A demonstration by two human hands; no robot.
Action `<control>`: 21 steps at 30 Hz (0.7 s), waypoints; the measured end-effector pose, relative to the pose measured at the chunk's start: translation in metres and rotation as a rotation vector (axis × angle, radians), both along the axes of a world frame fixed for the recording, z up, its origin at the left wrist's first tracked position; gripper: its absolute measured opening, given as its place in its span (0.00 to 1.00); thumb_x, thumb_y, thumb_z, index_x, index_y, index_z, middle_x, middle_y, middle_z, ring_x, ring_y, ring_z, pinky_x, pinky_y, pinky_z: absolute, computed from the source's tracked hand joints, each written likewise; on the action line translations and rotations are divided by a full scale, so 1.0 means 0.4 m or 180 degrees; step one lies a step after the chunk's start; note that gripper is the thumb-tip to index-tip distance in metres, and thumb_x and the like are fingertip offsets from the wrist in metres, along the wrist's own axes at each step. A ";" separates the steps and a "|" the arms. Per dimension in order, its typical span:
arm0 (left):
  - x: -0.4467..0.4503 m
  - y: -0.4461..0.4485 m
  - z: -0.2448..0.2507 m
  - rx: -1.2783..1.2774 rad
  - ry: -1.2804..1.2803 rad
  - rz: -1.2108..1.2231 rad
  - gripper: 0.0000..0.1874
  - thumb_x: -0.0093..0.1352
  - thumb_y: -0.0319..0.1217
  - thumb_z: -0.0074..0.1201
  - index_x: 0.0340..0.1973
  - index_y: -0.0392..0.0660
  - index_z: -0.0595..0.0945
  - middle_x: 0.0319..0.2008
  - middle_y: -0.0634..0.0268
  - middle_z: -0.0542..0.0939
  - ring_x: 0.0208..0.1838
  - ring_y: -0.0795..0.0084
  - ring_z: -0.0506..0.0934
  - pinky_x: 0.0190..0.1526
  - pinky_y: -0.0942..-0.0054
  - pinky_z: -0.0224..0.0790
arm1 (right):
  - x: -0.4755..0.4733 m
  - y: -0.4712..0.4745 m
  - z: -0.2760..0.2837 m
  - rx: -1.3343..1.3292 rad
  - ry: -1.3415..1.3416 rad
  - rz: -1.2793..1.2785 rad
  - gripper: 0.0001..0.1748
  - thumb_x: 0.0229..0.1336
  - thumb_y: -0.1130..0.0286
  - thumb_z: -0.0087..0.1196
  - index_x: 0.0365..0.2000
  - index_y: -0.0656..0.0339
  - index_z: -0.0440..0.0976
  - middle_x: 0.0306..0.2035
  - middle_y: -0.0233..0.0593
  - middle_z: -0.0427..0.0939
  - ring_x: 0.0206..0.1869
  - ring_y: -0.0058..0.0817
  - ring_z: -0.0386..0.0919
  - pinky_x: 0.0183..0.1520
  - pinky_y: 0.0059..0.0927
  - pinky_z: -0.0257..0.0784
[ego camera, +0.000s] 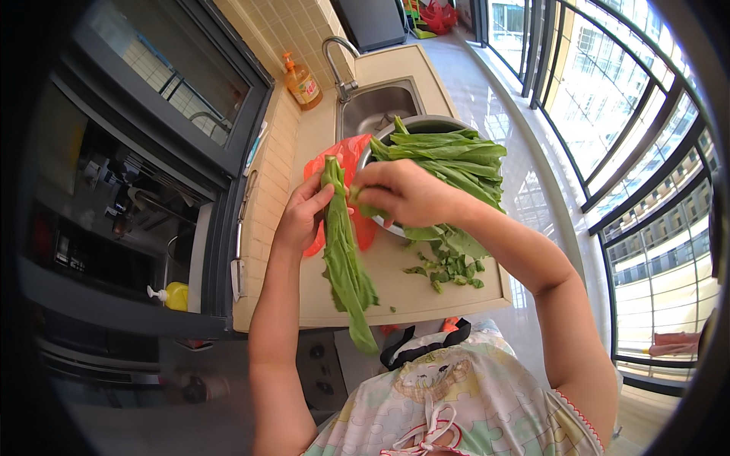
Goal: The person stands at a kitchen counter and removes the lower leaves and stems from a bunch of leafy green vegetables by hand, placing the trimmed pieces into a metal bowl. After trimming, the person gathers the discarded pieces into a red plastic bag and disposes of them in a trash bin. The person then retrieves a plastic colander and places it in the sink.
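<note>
My left hand [305, 211] grips a long leafy green stalk [345, 256] near its cut base; its leaves hang down past the counter edge. Just right of the base, my right hand [393, 191] has its fingers closed on a small piece of green leaf [369, 206]. A red plastic bag [365, 228] lies behind and between the hands. Behind my right hand, a metal basin [436, 122] holds a pile of leafy greens [456, 154]. Torn leaf scraps [453, 268] lie on the counter in front of the basin.
A steel sink [376, 105] with a faucet [342, 68] is beyond the basin. An orange soap pump bottle [302, 85] stands by the tiled wall. On the left ledge lies a metal-bladed tool [238, 273] beside a dark-framed window. The counter's front edge [410, 319] is near my body.
</note>
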State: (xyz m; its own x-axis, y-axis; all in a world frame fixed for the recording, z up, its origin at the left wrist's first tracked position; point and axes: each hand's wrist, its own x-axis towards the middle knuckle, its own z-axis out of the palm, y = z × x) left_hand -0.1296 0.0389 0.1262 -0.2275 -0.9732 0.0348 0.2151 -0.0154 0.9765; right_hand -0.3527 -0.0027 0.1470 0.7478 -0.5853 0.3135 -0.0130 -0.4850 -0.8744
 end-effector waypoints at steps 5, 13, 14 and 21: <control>-0.012 0.007 -0.008 -0.0027 0.0765 -0.0473 0.26 0.72 0.33 0.37 0.65 0.40 0.60 0.54 0.56 0.73 0.56 0.62 0.73 0.60 0.62 0.65 | 0.016 -0.026 0.002 0.0099 -0.0007 -0.0568 0.17 0.60 0.64 0.57 0.41 0.69 0.72 0.24 0.30 0.74 0.22 0.14 0.72 0.22 0.20 0.69; -0.093 -0.010 -0.024 -0.0896 -0.1061 0.0665 0.26 0.65 0.26 0.59 0.58 0.40 0.68 0.48 0.62 0.74 0.46 0.75 0.76 0.49 0.76 0.70 | 0.076 -0.053 -0.044 -0.0983 -0.0198 -0.1382 0.13 0.52 0.67 0.59 0.29 0.70 0.76 0.20 0.50 0.76 0.23 0.41 0.75 0.29 0.35 0.70; -0.090 -0.015 -0.022 -0.0844 -0.1080 0.0707 0.27 0.63 0.25 0.60 0.58 0.40 0.69 0.46 0.63 0.75 0.44 0.76 0.76 0.48 0.77 0.71 | 0.078 -0.059 -0.047 -0.0968 -0.0140 -0.1380 0.14 0.51 0.67 0.59 0.30 0.71 0.76 0.22 0.55 0.75 0.25 0.50 0.73 0.32 0.38 0.70; -0.094 -0.036 -0.009 -0.0828 -0.1174 0.0962 0.29 0.62 0.24 0.62 0.58 0.38 0.71 0.43 0.66 0.77 0.41 0.80 0.76 0.43 0.80 0.72 | 0.078 -0.087 -0.040 -0.0611 -0.0079 -0.1356 0.16 0.49 0.64 0.60 0.27 0.71 0.77 0.24 0.58 0.77 0.31 0.53 0.76 0.38 0.43 0.72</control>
State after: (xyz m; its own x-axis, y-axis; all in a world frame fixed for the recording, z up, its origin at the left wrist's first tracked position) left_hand -0.1672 0.0245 0.1227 0.0187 -0.9670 0.2541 -0.1852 0.2464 0.9513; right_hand -0.3213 -0.0376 0.1311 0.4444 -0.7682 0.4608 -0.2263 -0.5940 -0.7720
